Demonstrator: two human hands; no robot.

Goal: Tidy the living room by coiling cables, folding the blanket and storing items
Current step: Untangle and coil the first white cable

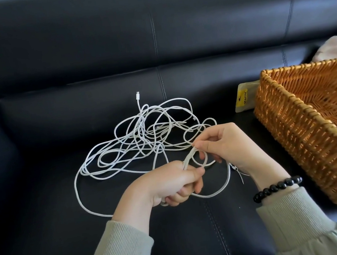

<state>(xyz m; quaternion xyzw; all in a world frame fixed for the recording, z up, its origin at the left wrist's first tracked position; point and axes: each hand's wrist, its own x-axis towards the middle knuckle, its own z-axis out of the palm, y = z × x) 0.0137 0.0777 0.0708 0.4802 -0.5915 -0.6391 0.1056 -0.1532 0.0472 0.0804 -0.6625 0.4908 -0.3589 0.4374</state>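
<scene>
Hands close together: left hand [172, 183] grips started coil [188, 161], right hand [222, 149] pinches same cable. I see cable tangle [140, 136] on sofa [52, 123], ahead-left of both hands (left nearer); basket [297, 140] on right.

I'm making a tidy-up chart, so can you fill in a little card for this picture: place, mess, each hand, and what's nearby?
Place: black sofa
Mess: white cable, tangled in loose loops on the seat
Left hand: grips a few gathered loops
Right hand: pinches the cable beside those loops
Nearby: wicker basket to the right, yellow packet next to it
Coiling done: no, most of the cable lies uncoiled
</scene>
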